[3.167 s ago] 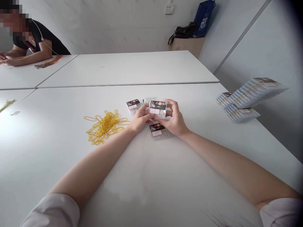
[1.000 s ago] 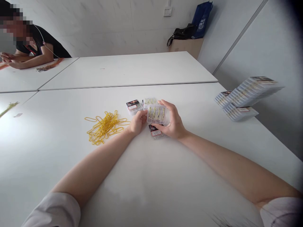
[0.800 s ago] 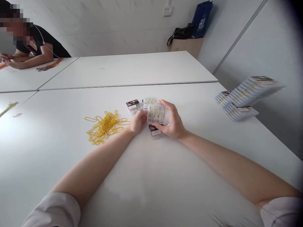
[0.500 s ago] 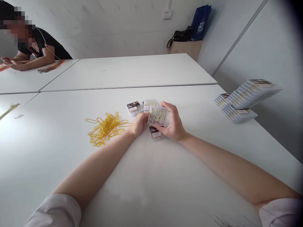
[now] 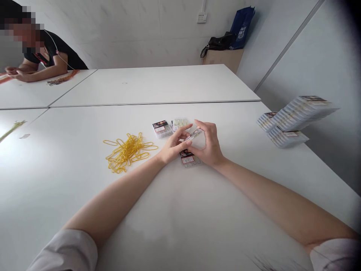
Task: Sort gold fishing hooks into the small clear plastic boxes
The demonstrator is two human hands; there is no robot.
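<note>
Both my hands meet over the middle of the white table [image 5: 180, 210]. My right hand [image 5: 209, 147] grips a small clear plastic box [image 5: 193, 134], now turned edge-on. My left hand [image 5: 172, 146] touches the same box with its fingertips. Under my hands lies another small box with a black and red label [image 5: 188, 158]. Two more lie just beyond: a labelled box [image 5: 161, 128] and a clear box showing yellow-green pieces [image 5: 180, 122]. A heap of yellow rubber bands [image 5: 126, 149] sits to the left of my left hand.
Stacks of the same flat boxes [image 5: 296, 118] stand at the table's right edge. Another person [image 5: 42, 56] sits at a far-left table with arms resting on it. A cardboard box with bags [image 5: 225, 45] stands by the back wall.
The clear box in my hands went from label-up to back-up, and has now tipped on edge. My left fingers stretched out along it.
</note>
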